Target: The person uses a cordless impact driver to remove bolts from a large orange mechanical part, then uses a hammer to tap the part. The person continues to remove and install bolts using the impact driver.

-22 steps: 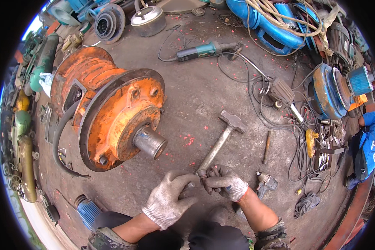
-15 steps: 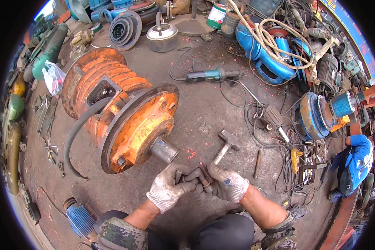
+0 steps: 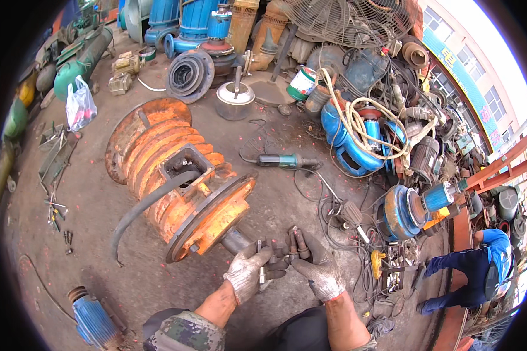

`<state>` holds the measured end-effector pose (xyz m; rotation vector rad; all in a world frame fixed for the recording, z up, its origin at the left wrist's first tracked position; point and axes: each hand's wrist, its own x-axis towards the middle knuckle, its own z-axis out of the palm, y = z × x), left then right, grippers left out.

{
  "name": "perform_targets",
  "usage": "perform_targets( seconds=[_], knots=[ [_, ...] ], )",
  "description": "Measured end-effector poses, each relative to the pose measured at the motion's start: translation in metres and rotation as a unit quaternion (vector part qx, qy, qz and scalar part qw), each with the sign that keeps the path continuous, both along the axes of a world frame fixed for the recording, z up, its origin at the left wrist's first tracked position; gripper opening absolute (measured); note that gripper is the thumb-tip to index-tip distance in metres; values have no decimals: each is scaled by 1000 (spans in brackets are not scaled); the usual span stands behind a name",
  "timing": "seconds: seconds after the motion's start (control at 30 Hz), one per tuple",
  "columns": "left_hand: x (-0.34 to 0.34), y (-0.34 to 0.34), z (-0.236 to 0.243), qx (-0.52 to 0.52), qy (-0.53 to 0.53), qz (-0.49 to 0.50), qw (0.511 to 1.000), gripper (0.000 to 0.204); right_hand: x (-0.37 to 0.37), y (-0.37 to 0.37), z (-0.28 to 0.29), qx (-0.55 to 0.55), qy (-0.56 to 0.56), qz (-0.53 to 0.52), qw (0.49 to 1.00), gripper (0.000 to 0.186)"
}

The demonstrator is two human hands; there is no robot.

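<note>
Grey-white work gloves cover both my hands, which are close together in front of my knees. My left hand (image 3: 243,270) is closed around short metal bolts (image 3: 262,274), their shanks sticking out by the fingers. Dark, rusty bolts (image 3: 300,243) stand side by side in my right hand (image 3: 320,274), its fingers curled round their lower ends. Just beyond my left hand is the steel shaft (image 3: 235,240) of a large orange motor housing (image 3: 158,169), which lies on its side with a thick black cable (image 3: 149,200) coming from its square opening.
An angle grinder (image 3: 287,160) lies on the concrete ahead, its cord trailing. To the right are tangled cables, a yellow tool (image 3: 377,263) and a blue pump (image 3: 399,212). A person in blue (image 3: 480,263) bends over there. A small blue motor (image 3: 93,319) sits at lower left.
My view has tilted up and shifted right. My hands have moved slightly apart, with bolts now showing upright in the right hand. The hammer no longer shows. The person at right shows more fully.
</note>
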<state>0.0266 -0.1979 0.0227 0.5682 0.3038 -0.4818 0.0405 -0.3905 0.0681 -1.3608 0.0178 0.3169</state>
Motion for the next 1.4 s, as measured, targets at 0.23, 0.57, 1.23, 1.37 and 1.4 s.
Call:
perform_targets(
  seconds=[0.23, 0.57, 1.23, 1.37, 1.4],
  knots=[
    [-7, 2, -9, -7, 15, 22, 1000, 32, -2, 8, 1, -426, -266, 90, 860, 66],
    [-9, -8, -13, -13, -31, 42, 999, 25, 2, 13, -17, -455, -268, 97, 844, 54],
    [-19, -21, -23, 31, -1, 69, 997, 27, 4, 6, -7, -444, -107, 122, 881, 44],
    [-34, -1, -27, 52, -27, 63, 996, 41, 2, 16, -9, -416, -146, 151, 885, 39],
    [-35, 5, -21, 36, -53, 54, 996, 48, 1, 19, -11, -413, -161, 154, 883, 40]
  ],
)
